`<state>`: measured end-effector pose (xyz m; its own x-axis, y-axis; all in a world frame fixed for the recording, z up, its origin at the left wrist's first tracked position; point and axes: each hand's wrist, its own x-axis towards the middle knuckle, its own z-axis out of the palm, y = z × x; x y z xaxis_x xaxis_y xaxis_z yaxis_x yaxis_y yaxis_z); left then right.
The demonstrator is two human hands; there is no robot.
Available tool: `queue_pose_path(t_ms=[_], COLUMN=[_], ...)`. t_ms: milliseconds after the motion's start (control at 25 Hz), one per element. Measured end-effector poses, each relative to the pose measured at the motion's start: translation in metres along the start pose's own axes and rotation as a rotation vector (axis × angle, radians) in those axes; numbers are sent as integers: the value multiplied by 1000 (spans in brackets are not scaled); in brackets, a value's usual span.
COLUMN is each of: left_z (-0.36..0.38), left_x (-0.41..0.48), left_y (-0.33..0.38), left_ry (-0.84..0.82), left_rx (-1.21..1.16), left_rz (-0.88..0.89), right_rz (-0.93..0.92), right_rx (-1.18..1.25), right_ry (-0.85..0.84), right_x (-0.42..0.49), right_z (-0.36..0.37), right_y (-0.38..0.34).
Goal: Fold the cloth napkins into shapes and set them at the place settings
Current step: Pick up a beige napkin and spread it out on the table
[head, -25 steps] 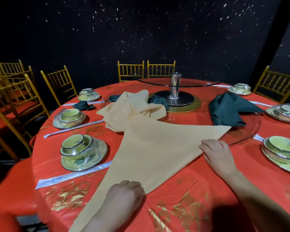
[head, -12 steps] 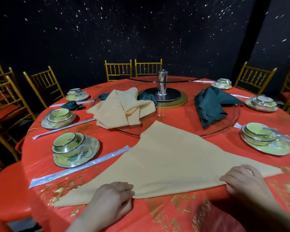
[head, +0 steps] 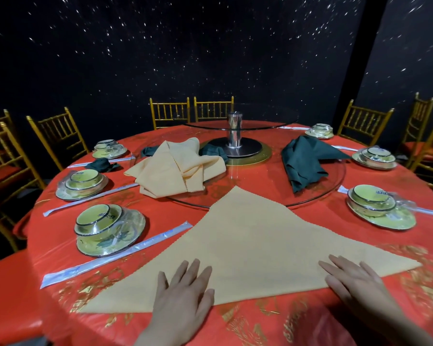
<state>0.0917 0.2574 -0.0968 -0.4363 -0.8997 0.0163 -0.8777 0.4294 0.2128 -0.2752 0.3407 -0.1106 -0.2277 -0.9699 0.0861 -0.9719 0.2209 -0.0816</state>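
Across the centre of the round table [head: 310,318], which wears a red cover with gold print, a glass turntable [head: 255,178] sits on a metal post. Next in size, the beige napkin [head: 248,245] lies flat on the near half of the table as a wide triangle: long edge parallel to the near rim, apex pointing far and lying on the near edge of the turntable. A loose heap of beige napkins [head: 175,168] rests on the left of the turntable and a dark green napkin [head: 303,163] on its right. One place setting [head: 108,228], a bowl on a plate under clear wrap, stands left of the triangle and apart from it, with a chopstick sleeve [head: 115,255] between them, its far end just beside the napkin's left edge. The left hand [head: 183,298] presses palm down on the long edge left of centre, fingers straight and spread; the right hand [head: 360,288] lies likewise nearer the right corner, fingers straight and slightly fanned. Neither grips anything. Handling assessment: the cloth appears light, soft and limp, so it will likely keep a crease only where pressed and may slide on the glossy cover. Recommended hold for the next fold: pinch one sharp corner of the long edge between thumb and fingertips while the other palm anchors the middle. Keep lifts low, since a dragged corner could catch the sleeve or the wrapped bowl.
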Motion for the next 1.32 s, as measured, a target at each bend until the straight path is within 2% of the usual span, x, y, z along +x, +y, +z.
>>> queue_pose_path(t_ms=[160, 520, 720, 960, 1040, 1120, 1240, 1320], left_z=[-1, -6, -5, 14, 9, 4, 5, 8], left_x=[2, 15, 41, 59, 55, 46, 28, 21], left_y=[2, 7, 55, 62, 65, 65, 44, 20], left_ry=[-24, -58, -46, -136, -89, 5, 247, 304], left_rx=[19, 58, 21, 59, 42, -22, -117, -108], left_rz=[-38, -6, 130, 38, 84, 212, 431, 455], right_rz=[26, 37, -11, -87, -145, -248, -390, -435], right_rx=[-27, 19, 45, 82, 92, 135, 164, 170], right_ry=[-26, -65, -78, -114, -101, -85, -97, 52], right_x=[1, 4, 19, 32, 29, 26, 20, 19], right_z=[-3, -12, -25, -10, -13, -18, -17, -8], right_y=[-5, -9, -51, -60, -62, -66, -66, -56])
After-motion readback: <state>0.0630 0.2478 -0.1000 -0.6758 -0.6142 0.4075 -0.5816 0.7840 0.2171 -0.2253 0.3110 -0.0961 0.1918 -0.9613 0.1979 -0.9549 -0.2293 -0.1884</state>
